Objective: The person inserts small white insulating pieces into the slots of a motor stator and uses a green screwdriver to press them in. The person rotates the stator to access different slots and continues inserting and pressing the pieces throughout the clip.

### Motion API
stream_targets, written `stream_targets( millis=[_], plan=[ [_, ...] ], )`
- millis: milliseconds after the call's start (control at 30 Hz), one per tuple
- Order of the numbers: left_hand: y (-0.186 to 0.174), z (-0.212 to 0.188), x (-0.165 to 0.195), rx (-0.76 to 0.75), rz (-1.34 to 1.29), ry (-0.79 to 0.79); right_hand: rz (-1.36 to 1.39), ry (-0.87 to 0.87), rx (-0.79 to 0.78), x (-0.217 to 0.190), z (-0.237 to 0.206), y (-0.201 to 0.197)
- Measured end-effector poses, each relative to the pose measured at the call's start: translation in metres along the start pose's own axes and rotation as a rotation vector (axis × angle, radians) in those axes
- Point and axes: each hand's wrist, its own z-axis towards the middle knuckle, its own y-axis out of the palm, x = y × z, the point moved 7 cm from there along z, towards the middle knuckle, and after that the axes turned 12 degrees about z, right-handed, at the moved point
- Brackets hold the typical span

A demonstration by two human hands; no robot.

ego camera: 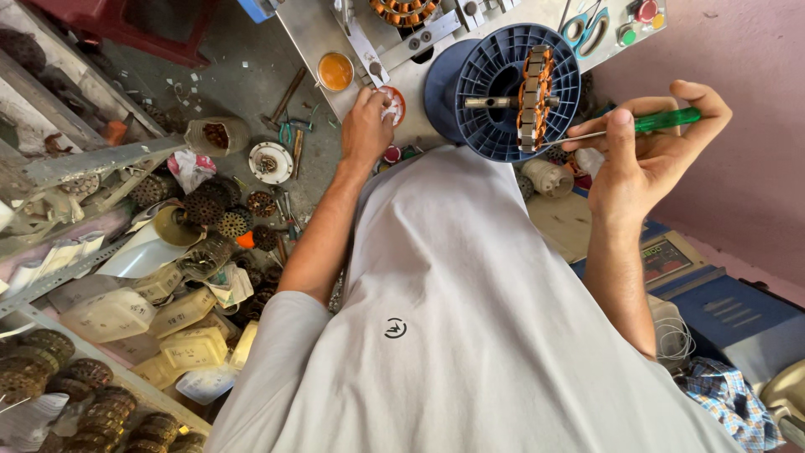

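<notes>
My right hand (pixel 646 155) grips a green-handled screwdriver (pixel 662 122), its thin shaft pointing left at a stator core with orange insulation (pixel 534 96). The core sits on a metal spindle in front of a blue ribbed spool (pixel 503 67). My left hand (pixel 366 126) reaches forward to the metal bench (pixel 319 33) and pinches small white paper slips in a little red dish (pixel 394 105). My grey shirt fills the lower middle of the view.
An orange cup (pixel 335 71) stands on the bench. Scissors (pixel 587 29) and coloured push buttons (pixel 641 17) are at the top right. The floor on the left holds several stator cores (pixel 226 214), pliers, plastic housings (pixel 109 315) and metal racks. A blue box (pixel 721 302) lies at right.
</notes>
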Motion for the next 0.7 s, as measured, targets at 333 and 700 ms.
stream_targets(
  millis=[333, 700],
  plan=[
    [0.005, 0.001, 0.002, 0.001, 0.039, -0.051, 0.000, 0.012, -0.004, 0.003, 0.000, 0.000],
    [-0.004, 0.001, 0.011, 0.079, 0.044, -0.088, -0.010, 0.005, -0.028, 0.003, 0.000, -0.002]
  ],
)
